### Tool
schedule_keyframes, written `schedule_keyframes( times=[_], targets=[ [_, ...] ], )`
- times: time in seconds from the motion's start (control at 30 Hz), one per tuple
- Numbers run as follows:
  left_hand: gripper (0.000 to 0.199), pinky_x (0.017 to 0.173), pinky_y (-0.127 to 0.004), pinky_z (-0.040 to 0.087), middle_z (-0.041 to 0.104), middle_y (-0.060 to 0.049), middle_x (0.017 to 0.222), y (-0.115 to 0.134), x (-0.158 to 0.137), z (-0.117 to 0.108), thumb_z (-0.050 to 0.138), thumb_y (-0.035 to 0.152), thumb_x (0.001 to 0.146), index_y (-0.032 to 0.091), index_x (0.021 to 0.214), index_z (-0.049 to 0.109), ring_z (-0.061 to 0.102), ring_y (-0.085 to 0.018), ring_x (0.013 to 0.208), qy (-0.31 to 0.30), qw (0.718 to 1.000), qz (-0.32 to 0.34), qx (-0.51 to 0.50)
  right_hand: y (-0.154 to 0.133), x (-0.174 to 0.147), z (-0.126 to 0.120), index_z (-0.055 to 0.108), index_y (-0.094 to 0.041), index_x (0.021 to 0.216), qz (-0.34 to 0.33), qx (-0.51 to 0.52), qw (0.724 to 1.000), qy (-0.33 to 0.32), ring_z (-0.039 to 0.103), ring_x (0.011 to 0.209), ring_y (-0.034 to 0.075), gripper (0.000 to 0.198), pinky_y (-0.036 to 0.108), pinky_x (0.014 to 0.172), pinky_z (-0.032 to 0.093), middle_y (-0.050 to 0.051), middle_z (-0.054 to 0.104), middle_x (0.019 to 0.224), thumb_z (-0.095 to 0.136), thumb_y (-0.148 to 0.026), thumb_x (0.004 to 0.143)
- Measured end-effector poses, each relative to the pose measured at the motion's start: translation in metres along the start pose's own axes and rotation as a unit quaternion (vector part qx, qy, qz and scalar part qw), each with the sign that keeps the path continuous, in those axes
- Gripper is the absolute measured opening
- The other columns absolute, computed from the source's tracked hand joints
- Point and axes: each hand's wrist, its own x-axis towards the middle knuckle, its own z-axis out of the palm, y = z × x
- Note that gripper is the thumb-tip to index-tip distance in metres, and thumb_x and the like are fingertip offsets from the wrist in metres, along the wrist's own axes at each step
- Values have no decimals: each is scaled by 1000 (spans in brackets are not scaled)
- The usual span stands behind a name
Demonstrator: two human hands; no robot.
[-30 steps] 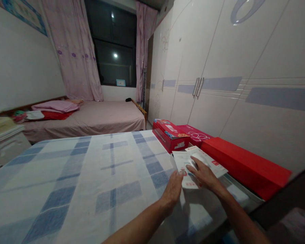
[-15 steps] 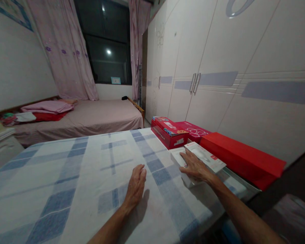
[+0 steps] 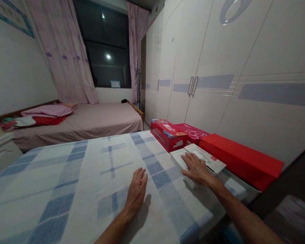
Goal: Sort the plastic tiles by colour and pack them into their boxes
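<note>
My right hand point(image 3: 196, 168) lies palm down on the white boxes at the table's right side, fingers spread. Under its fingertips is the top of a plain white box point(image 3: 177, 156). A flatter white box with a printed picture and a small red label point(image 3: 215, 163) lies beside or partly over it; the hand hides where they meet. My left hand point(image 3: 137, 189) hovers above the blue-and-white checked cloth point(image 3: 112, 183), holding nothing, fingers extended and slightly apart. Its shadow falls on the cloth to the right.
Behind the white boxes stand a red patterned box point(image 3: 167, 135), a crimson box with a flower outline point(image 3: 193, 133) and a long red box point(image 3: 241, 161). A white wardrobe point(image 3: 218, 61) rises on the right. Beyond the table is a bed point(image 3: 104, 117) with folded bedding point(image 3: 48, 111).
My left hand's fingers have spread a little. My right hand stays on the white boxes with only a slight shift. The view has tilted up slightly.
</note>
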Motion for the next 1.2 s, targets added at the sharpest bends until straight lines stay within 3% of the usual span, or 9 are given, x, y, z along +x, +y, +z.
schedule_keyframes(
  times=[0.1,0.17,0.23,0.33,0.4,0.5,0.67,0.83,1.2],
  targets=[
    [44,109,-52,26,47,-19,133,4,1,-1,29,39,93,14,117,55,39,-28,129,7,1000,-4,-3,-21,-4,-8,52,-13,127,-18,61,994,87,30,133,33,54,52,104,27,17,43,140,54,-40,79],
    [45,107,-49,31,49,-19,131,9,4,-5,28,41,92,14,116,55,43,-27,126,13,1000,-12,-3,-48,-3,-13,54,-14,123,-52,167,977,119,43,125,26,46,43,103,33,15,52,131,51,-37,83],
    [45,100,-44,40,53,-18,125,13,8,-12,29,43,91,14,114,56,52,-25,116,8,1000,-18,6,-82,1,-13,59,-17,115,-88,287,947,113,57,106,19,35,33,93,42,9,62,117,48,-31,85],
    [43,85,-39,50,62,-13,110,11,12,-30,37,44,88,15,111,57,63,-21,93,-24,999,-15,46,-133,13,1,66,-19,96,-108,386,912,89,61,78,13,22,25,75,46,4,68,93,48,-27,85],
    [41,82,-37,50,66,-10,102,3,13,-44,40,43,87,15,109,59,64,-20,86,-37,996,-15,84,-161,22,18,67,-19,85,-104,407,904,78,60,72,12,21,23,70,44,2,67,81,47,-26,87],
    [37,85,-36,48,69,-7,99,-12,12,-62,41,43,86,18,103,62,64,-22,91,-22,992,-19,122,-184,30,45,66,-19,78,-88,408,908,46,58,70,12,24,21,67,41,0,66,74,45,-24,87],
    [32,81,-33,48,69,-4,95,-19,11,-71,41,40,87,22,99,64,64,-21,89,-48,990,-4,134,-189,30,67,69,-20,82,-139,370,919,10,59,74,13,20,22,69,39,1,69,81,50,-25,84],
    [30,74,-31,46,66,-4,86,-14,8,-67,39,34,88,20,100,62,62,-19,78,-48,985,5,163,-184,33,66,70,-19,81,-147,412,899,-1,60,72,12,23,20,67,40,1,69,77,47,-22,84],
    [31,76,-31,45,65,-4,88,-15,7,-69,38,35,89,20,102,62,62,-19,82,-53,988,10,148,-185,35,62,69,-17,78,-155,435,887,-2,61,71,13,21,22,67,42,1,69,74,49,-17,82]
  ],
)
